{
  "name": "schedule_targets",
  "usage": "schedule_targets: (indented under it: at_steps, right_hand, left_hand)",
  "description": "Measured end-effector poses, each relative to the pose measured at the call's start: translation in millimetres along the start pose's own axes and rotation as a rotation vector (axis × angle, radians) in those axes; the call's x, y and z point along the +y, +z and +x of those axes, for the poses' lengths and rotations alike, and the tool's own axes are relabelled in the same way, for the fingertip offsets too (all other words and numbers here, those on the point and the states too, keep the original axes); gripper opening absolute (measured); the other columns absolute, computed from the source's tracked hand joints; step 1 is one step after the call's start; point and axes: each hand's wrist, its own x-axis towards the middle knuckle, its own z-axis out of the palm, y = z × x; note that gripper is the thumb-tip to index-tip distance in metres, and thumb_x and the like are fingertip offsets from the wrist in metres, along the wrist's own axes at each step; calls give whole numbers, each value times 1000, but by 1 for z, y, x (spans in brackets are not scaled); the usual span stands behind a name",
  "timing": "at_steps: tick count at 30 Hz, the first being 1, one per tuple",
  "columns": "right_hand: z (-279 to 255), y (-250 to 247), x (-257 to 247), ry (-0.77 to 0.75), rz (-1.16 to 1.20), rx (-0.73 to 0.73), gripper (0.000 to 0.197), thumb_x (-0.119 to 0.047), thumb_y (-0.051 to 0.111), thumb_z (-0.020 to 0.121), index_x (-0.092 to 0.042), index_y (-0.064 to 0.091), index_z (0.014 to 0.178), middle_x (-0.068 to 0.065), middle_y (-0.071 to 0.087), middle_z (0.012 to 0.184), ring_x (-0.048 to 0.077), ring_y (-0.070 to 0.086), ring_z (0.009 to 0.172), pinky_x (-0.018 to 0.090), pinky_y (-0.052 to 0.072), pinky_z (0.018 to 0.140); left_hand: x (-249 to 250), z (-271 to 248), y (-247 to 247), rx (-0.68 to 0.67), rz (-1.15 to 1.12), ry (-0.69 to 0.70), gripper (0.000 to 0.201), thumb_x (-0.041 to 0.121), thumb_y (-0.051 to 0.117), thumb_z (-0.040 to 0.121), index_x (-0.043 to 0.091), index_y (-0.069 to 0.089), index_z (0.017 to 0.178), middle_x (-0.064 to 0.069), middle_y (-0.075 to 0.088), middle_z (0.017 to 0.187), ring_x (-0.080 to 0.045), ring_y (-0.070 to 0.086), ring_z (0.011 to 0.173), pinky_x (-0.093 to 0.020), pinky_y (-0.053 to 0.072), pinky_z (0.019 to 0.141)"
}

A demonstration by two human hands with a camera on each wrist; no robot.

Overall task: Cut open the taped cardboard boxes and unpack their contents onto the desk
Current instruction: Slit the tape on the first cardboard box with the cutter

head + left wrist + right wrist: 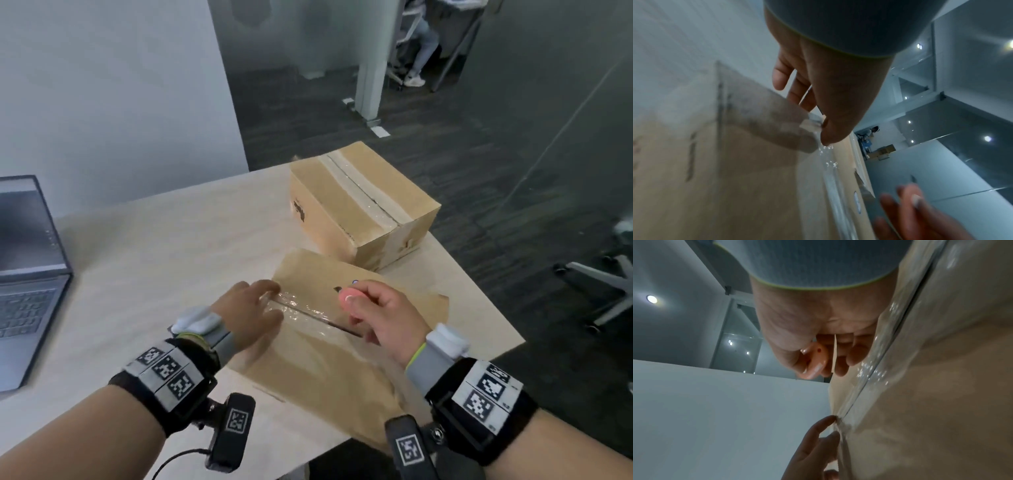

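near brown cardboard box with clear tape point(318, 359) at bench point(171, 240) front edge | left hand point(246, 311) fingers spread flat on tape end, likely steadying | right hand point(380, 308) curled round small pink cutter point(347, 298) above seam, poised to slice | second taped brown cardboard box point(359, 205) just behind, uncut

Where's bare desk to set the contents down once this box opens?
Bare desk lies between the laptop and the near box, left of the far box. The right side is crowded: both boxes sit close to the edge there.
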Motion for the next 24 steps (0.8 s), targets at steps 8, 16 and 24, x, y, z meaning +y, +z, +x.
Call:
schedule_targets:
  at_steps: [8,16,24]
  right_hand:
    - [20,56,-3,31,192,-33,14,-9,67,94,-7,67,108,-6,65,69,3,57,59,16,47,61]
    - [35,83,-14,18,156,-42,10,-7,73,90,-7,70,100,8,71,76,15,66,70,30,56,70]
    - [37,75,3,-25,-503,-26,12,-33,76,87,-32,68,96,-17,61,76,-1,53,68,16,43,69]
  left_hand:
    - [18,-13,-10,-208,-1029,-182,29,35,52,102,16,74,106,-11,71,96,-21,61,69,-26,45,52]
    - [16,-11,-11,-705,-1708,-287,43,52,59,91,14,69,107,0,61,80,-9,63,63,-19,48,43]
    - [-28,20,-7,-276,-1695,-359,9,22,74,83,20,70,91,9,72,81,-6,63,64,-14,33,43]
